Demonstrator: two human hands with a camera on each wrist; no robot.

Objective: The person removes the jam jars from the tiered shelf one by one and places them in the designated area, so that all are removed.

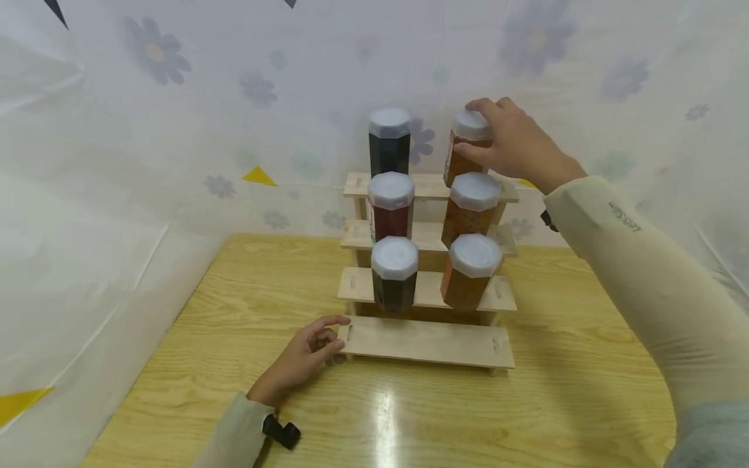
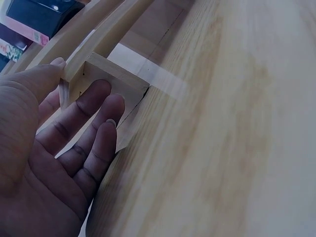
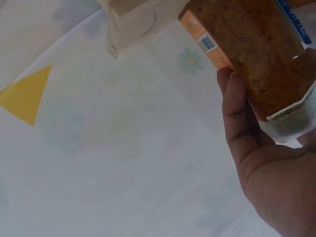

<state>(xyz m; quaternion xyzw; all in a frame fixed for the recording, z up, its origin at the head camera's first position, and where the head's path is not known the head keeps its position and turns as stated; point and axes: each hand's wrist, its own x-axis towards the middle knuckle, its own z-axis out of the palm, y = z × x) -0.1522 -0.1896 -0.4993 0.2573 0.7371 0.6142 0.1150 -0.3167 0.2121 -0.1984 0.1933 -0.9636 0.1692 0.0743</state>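
Observation:
At the top right of a stepped wooden shelf rack (image 1: 427, 341), my right hand (image 1: 521, 140) grips a jar (image 1: 467, 159) of orange-brown preserve near its white lid. In the right wrist view, the fingers of that hand (image 3: 279, 173) lie along the side of the jar (image 3: 252, 54), which bears a barcode label. My left hand (image 1: 301, 357) holds the left end of the lowest step between thumb and fingers. Seen from the left wrist, the thumb of that hand (image 2: 59, 153) rests on the step's edge, and its fingers reach beside the wooden support (image 2: 116, 74).
On the left of the rack stand a black jar (image 1: 389, 153), a dark red jar (image 1: 392, 218) and a dark jar (image 1: 394, 286). Two orange-brown jars, one middle (image 1: 468, 224) and one lower (image 1: 465, 286), stand on the right. Flowered sheeting (image 1: 316, 78) hangs behind the wood-grain table (image 1: 445, 422).

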